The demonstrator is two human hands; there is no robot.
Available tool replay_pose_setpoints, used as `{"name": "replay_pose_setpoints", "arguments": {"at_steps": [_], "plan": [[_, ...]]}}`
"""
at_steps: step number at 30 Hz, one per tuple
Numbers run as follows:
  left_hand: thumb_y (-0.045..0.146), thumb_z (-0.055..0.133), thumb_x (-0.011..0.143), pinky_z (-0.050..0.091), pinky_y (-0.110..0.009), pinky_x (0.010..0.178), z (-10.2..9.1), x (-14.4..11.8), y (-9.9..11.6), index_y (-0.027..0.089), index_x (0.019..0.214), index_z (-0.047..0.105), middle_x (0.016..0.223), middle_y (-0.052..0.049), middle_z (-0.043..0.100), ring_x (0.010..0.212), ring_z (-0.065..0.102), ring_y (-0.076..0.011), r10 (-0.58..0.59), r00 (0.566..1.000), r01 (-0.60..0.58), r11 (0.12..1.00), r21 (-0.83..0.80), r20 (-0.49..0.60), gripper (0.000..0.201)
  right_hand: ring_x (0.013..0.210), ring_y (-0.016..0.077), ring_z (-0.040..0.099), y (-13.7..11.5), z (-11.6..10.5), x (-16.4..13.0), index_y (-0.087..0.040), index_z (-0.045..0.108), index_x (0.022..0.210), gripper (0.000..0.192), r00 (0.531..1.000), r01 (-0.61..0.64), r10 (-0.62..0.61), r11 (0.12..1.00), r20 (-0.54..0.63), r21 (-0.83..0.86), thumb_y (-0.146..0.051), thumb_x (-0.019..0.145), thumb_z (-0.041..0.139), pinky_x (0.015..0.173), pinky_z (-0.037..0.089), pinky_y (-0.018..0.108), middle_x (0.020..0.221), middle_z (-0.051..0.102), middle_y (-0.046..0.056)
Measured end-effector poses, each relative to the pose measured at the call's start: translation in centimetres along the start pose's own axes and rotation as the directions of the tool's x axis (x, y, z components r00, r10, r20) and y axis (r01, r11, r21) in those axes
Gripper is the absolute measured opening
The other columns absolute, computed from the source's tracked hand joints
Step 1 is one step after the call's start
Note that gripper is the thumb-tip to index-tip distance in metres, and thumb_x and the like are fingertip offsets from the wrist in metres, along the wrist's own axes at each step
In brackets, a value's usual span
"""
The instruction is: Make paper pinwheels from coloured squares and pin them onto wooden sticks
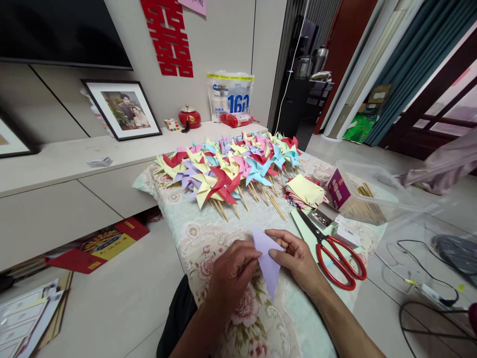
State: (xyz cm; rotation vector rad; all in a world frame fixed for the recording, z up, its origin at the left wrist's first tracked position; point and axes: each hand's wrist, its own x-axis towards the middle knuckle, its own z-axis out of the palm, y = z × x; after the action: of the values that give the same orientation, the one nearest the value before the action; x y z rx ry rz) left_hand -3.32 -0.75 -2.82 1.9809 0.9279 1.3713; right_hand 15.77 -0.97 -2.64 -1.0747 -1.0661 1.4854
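Note:
A piece of purple paper (269, 268), folded into a triangle, is held over the table between both my hands. My left hand (235, 266) pinches its left edge between thumb and fingers. On its right side my right hand (294, 256) grips it, thumb in front and fingers behind. Red-handled scissors (335, 253) lie just right of my right hand, partly over pale green paper (302, 229). Beyond my hands spreads a heap of finished paper pinwheels (224, 185) on wooden sticks, in red, yellow, purple, blue and pink.
A stack of cut paper squares (305, 190), a small box of metal fasteners (323, 217) and a clear plastic bin (387, 199) stand at the table's right. Loose sticks (278, 206) lie mid-table on the floral tablecloth (201, 238). A low cabinet (67, 154) runs behind; cables (425, 308) trail on the floor.

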Motion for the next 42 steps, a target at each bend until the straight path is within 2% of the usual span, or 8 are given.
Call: {"name": "replay_pose_setpoints", "arguments": {"at_steps": [5,8,12,18,20,24,33,42], "plan": [[0.011,0.066,0.085,0.052,-0.025,0.077,0.3,-0.3,-0.1,0.022,0.088,0.073,0.091,-0.001,0.072,0.086,0.068,-0.0146,-0.181,0.98,0.168,0.975,-0.146,-0.077,0.014,0.085,0.0171,0.065,0.2,-0.4,-0.1,-0.028,0.069,0.121,0.042,0.996,0.093,-0.094,0.996,0.01,0.009,-0.04,0.082,0.078,0.078,0.048,0.029,0.096,0.07,0.003],[0.017,0.069,0.081,0.053,-0.027,0.077,0.6,-0.5,-0.2,0.02,0.082,0.072,0.087,-0.002,0.072,0.084,0.068,-0.0168,-0.361,0.925,0.317,0.908,-0.274,-0.123,0.004,0.111,0.0241,0.062,0.1,-0.7,-0.2,-0.03,0.069,0.123,0.042,0.98,0.197,-0.196,0.98,0.048,-0.028,-0.043,0.084,0.075,0.094,0.047,0.035,0.124,0.065,0.008],[0.024,0.071,0.077,0.052,-0.028,0.071,1.2,-0.4,-0.1,0.018,0.077,0.071,0.081,-0.003,0.072,0.077,0.067,-0.0183,-0.54,0.836,0.474,0.8,-0.368,-0.097,0.006,0.122,0.028,0.055,-0.3,-0.6,-0.2,-0.028,0.074,0.113,0.038,0.958,0.273,-0.255,0.952,0.133,-0.14,-0.042,0.078,0.08,0.095,0.047,0.036,0.136,0.055,0.01],[0.027,0.069,0.077,0.046,-0.025,0.061,2.0,-0.7,-0.1,0.018,0.072,0.068,0.072,-0.001,0.068,0.067,0.061,-0.0151,-0.574,0.814,0.519,0.787,-0.335,-0.089,0.01,0.102,0.0235,0.063,-0.3,-0.1,0.0,-0.021,0.075,0.085,0.018,0.969,0.246,-0.236,0.949,0.073,-0.198,-0.039,0.082,0.077,0.091,0.047,0.035,0.107,0.069,0.008],[0.028,0.068,0.078,0.044,-0.024,0.059,2.0,-0.9,-0.2,0.018,0.072,0.068,0.067,0.0,0.065,0.063,0.058,-0.014,-0.589,0.805,0.543,0.78,-0.31,-0.072,0.012,0.086,0.0196,0.063,-0.2,0.0,0.0,-0.02,0.073,0.081,0.02,0.982,0.189,-0.184,0.966,0.043,-0.178,-0.04,0.082,0.077,0.078,0.047,0.031,0.091,0.07,0.005],[0.031,0.069,0.078,0.041,-0.023,0.054,2.1,-1.1,-0.4,0.018,0.074,0.065,0.061,0.003,0.061,0.056,0.054,-0.0125,-0.631,0.775,0.591,0.743,-0.314,-0.033,0.014,0.057,0.0113,0.05,-0.2,0.2,0.0,-0.018,0.067,0.078,0.027,0.997,0.068,-0.072,0.986,-0.025,-0.151,-0.042,0.077,0.08,0.056,0.036,0.024,0.063,0.06,-0.003],[0.029,0.07,0.073,0.038,-0.023,0.052,3.0,-1.0,0.1,0.021,0.072,0.056,0.056,0.005,0.057,0.052,0.051,-0.012,-0.654,0.742,0.588,0.741,-0.325,-0.147,0.017,0.061,0.0108,0.055,-0.2,0.4,0.1,-0.018,0.065,0.082,0.032,0.997,0.06,-0.064,0.995,-0.047,-0.08,-0.04,0.071,0.085,0.061,0.042,0.024,0.067,0.062,-0.003],[0.03,0.068,0.077,0.041,-0.025,0.055,2.9,-1.1,0.4,0.022,0.072,0.055,0.058,0.004,0.059,0.054,0.055,-0.0145,-0.652,0.748,0.628,0.755,-0.19,-0.121,0.016,0.065,0.0133,0.057,0.1,0.2,0.1,-0.019,0.065,0.105,0.042,0.991,0.085,-0.099,0.984,-0.085,-0.155,-0.043,0.075,0.081,0.062,0.043,0.026,0.073,0.063,-0.001]]}}
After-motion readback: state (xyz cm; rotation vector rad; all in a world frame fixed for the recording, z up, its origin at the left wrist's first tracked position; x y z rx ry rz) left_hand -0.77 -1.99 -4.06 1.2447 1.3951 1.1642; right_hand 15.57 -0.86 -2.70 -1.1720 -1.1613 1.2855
